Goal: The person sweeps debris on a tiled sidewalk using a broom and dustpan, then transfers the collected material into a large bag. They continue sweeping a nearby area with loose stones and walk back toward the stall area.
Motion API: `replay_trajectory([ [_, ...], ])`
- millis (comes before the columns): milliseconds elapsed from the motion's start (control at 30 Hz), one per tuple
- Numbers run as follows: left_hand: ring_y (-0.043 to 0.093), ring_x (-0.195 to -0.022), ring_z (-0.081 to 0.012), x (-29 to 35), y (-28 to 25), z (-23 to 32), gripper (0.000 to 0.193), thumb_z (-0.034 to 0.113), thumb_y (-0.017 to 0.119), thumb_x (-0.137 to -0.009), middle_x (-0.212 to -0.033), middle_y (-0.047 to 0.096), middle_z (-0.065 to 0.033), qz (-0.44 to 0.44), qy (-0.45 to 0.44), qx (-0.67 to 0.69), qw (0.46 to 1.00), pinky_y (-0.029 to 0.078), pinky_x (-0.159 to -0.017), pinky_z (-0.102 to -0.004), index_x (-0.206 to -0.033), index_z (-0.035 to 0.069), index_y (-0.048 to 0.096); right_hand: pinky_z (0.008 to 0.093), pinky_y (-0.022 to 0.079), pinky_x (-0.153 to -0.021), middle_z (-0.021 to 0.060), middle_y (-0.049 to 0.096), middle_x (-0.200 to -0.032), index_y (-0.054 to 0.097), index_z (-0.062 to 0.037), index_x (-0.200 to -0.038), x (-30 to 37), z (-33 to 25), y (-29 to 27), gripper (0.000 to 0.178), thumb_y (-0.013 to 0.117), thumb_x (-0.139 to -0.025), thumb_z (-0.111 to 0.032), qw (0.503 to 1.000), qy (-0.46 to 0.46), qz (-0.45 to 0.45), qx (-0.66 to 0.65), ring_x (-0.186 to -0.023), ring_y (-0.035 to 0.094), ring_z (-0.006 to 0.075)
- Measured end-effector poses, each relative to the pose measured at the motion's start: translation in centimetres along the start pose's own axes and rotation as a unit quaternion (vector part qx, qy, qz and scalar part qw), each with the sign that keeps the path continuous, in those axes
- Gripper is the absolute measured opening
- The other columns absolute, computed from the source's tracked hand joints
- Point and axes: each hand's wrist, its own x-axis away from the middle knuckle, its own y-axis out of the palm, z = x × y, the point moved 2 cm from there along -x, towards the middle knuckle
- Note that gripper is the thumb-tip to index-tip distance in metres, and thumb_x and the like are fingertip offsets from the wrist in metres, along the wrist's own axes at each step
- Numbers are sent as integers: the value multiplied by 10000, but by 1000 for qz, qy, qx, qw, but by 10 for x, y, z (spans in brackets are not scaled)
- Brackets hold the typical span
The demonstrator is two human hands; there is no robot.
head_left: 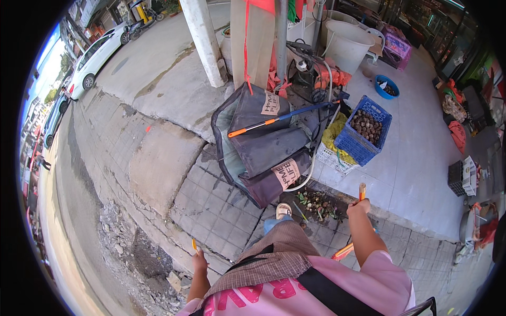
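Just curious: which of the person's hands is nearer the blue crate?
The right hand, gripping an orange-and-tan stick; the left hand, holding a yellow object, is farther off.

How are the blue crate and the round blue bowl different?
The blue crate is boxy; the blue bowl is round. The crate looks bigger, the bowl smaller. The crate is crowded with round brown things, while the bowl holds something dark, too small to make out. Both are blue and open on top, with things inside.
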Motion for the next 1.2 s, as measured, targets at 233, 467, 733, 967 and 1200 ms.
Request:
replay_trajectory([
  [233, 585, -577, -326, -6, 111, 123, 460, 394, 469, -893, -590, 577, -178, -144, 173, -262, 938, 445, -581, -430, -711, -11, 590, 237, 351, -441, 57, 466, -708, 507, -145, -1057, -129, -56, 148, 366, 429, -850, -437, 993, -50, 76, -82, -544, 459, 154],
  [467, 611, -818, -359, -107, 152, 230, 265, 205, 414, -865, -892, 626, -167, -222, 204, -618, 726, 482, -732, -469, -809, 76, 639, 241, 333, -435, 56, 582, -793, 435, -179, -1200, -299, -58, 273, 519, 448, -861, -571, 996, -94, 1, -4, -583, 571, 146],
  [733, 630, -697, -279, -206, 271, 408, 214, 192, 540, -825, -728, 636, -150, 22, 210, -225, 951, 476, -629, -385, -907, 8, 613, 266, 338, -414, 97, 601, -949, 293, -140, -1335, -279, -31, 301, 581, 603, -848, -206, 944, -259, 172, 112, -564, 547, 174],
  [967, 638, -742, -273, -299, 305, 401, 306, 190, 601, -785, -793, 654, -140, 46, 92, -264, 959, 484, -678, -375, -1034, 15, 569, 246, 345, -395, 46, 527, -714, 515, -55, -1047, -261, 100, 318, 252, 542, -797, -43, 865, -241, -170, 407, -484, 462, 105],
  [1200, 613, -897, -344, -473, 319, 369, 478, 314, 656, -754, -947, 636, -176, 48, 127, -262, 955, 472, -772, -407, -1087, -8, 539, 228, 428, -519, 36, 585, -701, 561, 20, -982, -168, 322, 424, 198, 566, -805, -68, 655, -131, -455, 589, -554, 531, 88],
])
